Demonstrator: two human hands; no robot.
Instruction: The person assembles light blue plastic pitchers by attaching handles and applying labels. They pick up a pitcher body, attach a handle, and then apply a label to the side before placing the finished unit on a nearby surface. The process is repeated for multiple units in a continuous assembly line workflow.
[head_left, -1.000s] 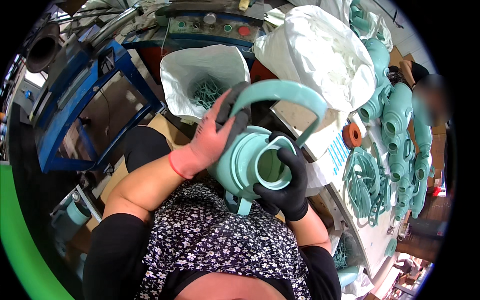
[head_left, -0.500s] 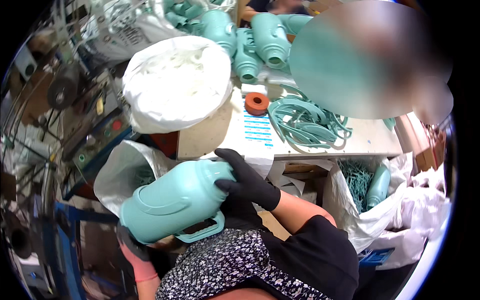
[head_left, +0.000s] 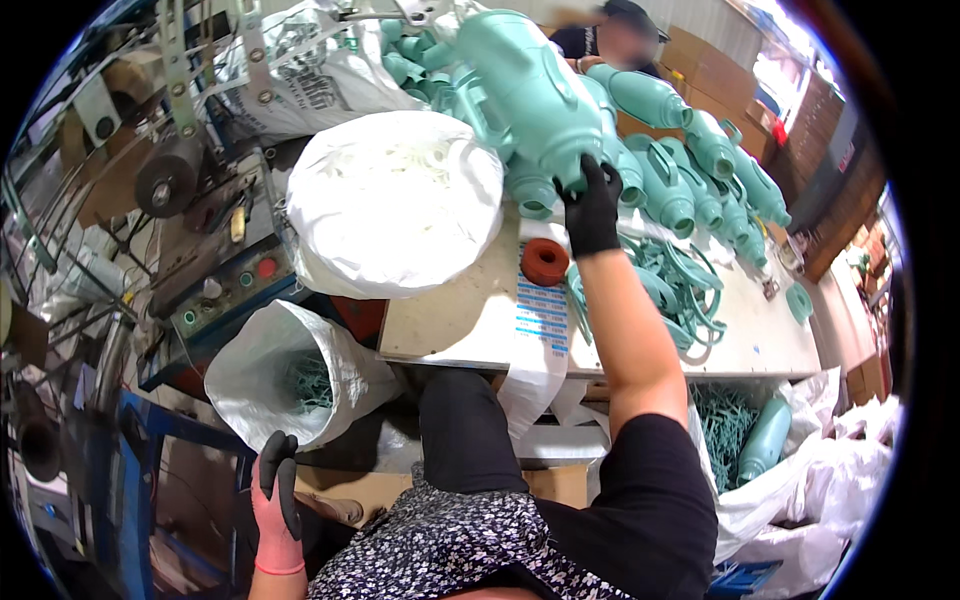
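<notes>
Other jugs (head_left: 668, 192) lie on the bench (head_left: 455, 325), one jug (head_left: 528, 92) unreleased, right hand (head_left: 594, 210) pinching its neck, left hand (head_left: 277, 495) empty, fingers parted

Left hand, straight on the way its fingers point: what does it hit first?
Probably the open white sack holding teal scraps; in the picture it lies just beyond the left hand. Depth is unclear from this single view, so the hand could pass over the rim instead.

Ring (head_left: 545, 262) on table (head_left: 450, 325), betw. sack (head_left: 385, 268) (L) & strips (head_left: 655, 291) (R); jugs (head_left: 665, 190) behind strips; held jug (head_left: 530, 95) in R hand (head_left: 594, 212), behind ring; shavings (head_left: 312, 385) in bag (head_left: 240, 365), front L.
</notes>
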